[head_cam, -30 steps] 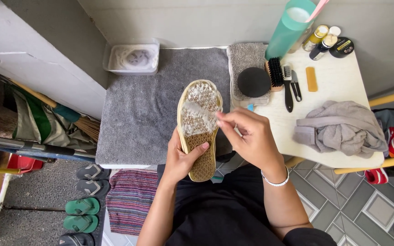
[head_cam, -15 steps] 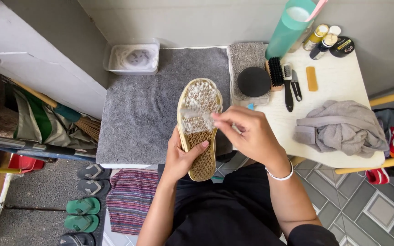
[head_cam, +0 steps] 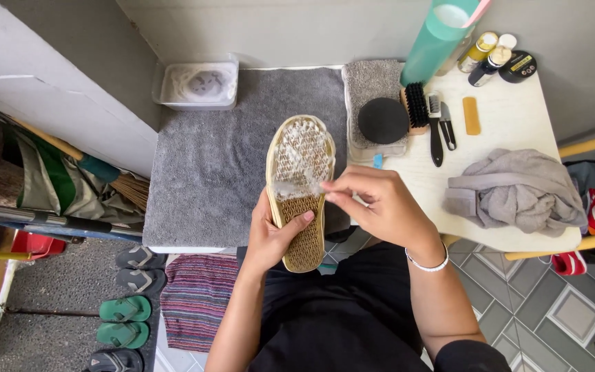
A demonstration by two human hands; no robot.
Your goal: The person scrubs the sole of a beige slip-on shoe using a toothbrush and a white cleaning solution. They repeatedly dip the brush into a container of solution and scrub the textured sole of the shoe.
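Above the grey mat (head_cam: 222,158), the left hand (head_cam: 277,234) grips the upturned shoe (head_cam: 301,189) by its heel while the right hand (head_cam: 380,207), pinched on a small brush I can barely see, has worked down from the toe to mid-sole, leaving white foam over the front tread.

A pale surface (head_cam: 518,131) carries a large grey mat (head_cam: 222,165) on its left part, with a shallow clear tray (head_cam: 197,84) at the mat's far left corner. Beside the mat lies a smaller grey towel (head_cam: 370,83) bearing a round black sponge (head_cam: 383,120). Just right of it rest a bristle brush (head_cam: 416,107), two small dark brushes (head_cam: 441,127) and a flat tan block (head_cam: 472,115). At the far edge stand a tall teal bottle (head_cam: 435,41), small bottles (head_cam: 483,55) and a round black tin (head_cam: 517,67). A crumpled grey cloth (head_cam: 518,189) lies near the right front.
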